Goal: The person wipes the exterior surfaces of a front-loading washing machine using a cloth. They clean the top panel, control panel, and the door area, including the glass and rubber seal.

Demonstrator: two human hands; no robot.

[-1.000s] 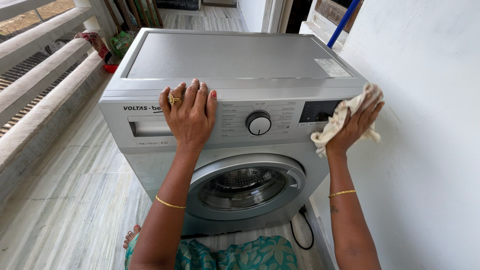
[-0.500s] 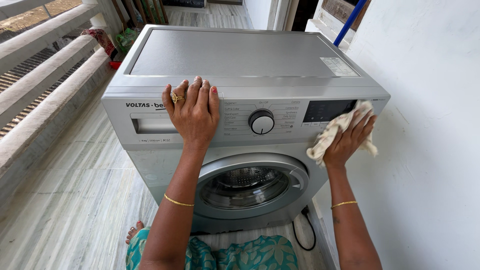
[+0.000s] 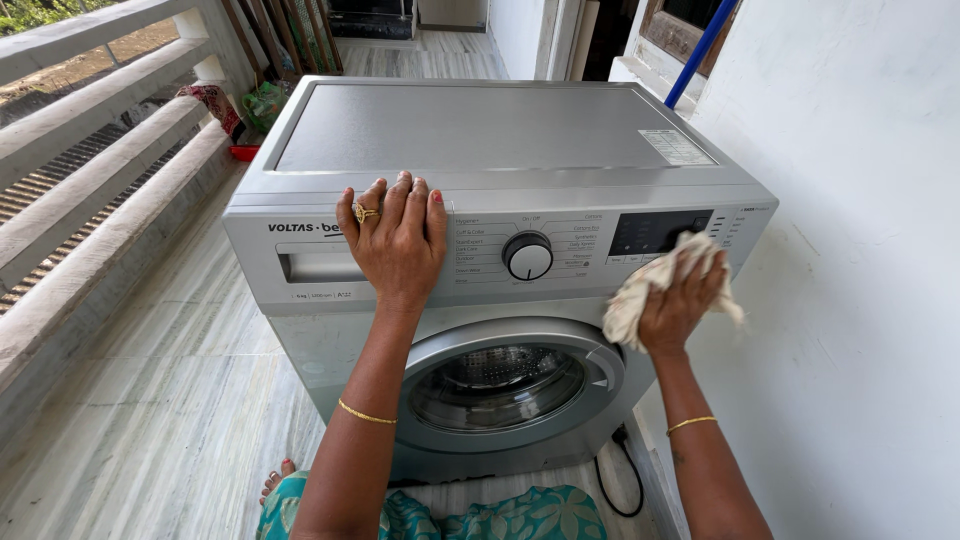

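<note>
Right hand (image 3: 678, 300) bunched tight round a cream cloth (image 3: 640, 300), pressed on the washer's control panel (image 3: 560, 250); left hand (image 3: 398, 240) flat and open, holding nothing.

Cloth sits at the panel's right end, just under the dark display (image 3: 655, 232), touching the panel face; loose folds hang toward 7 o'clock from the fist and a corner sticks out at 3 o'clock. Round dial (image 3: 528, 257) lies at 9 o'clock from the cloth, near but apart; right hand is the closer one to it. Panel's long axis runs 9-to-3. Left hand braces the top front edge, fingers at 12 o'clock, just right of the detergent drawer (image 3: 318, 266). Silver front-load washing machine (image 3: 480, 125) has a round door (image 3: 500, 385) below, on a pale marble floor (image 3: 150, 380); white wall (image 3: 860, 250) is tight at 3 o'clock, railing (image 3: 90, 200) at 9. Blue handle (image 3: 700, 50) at 1 o'clock, probably a mop.
</note>
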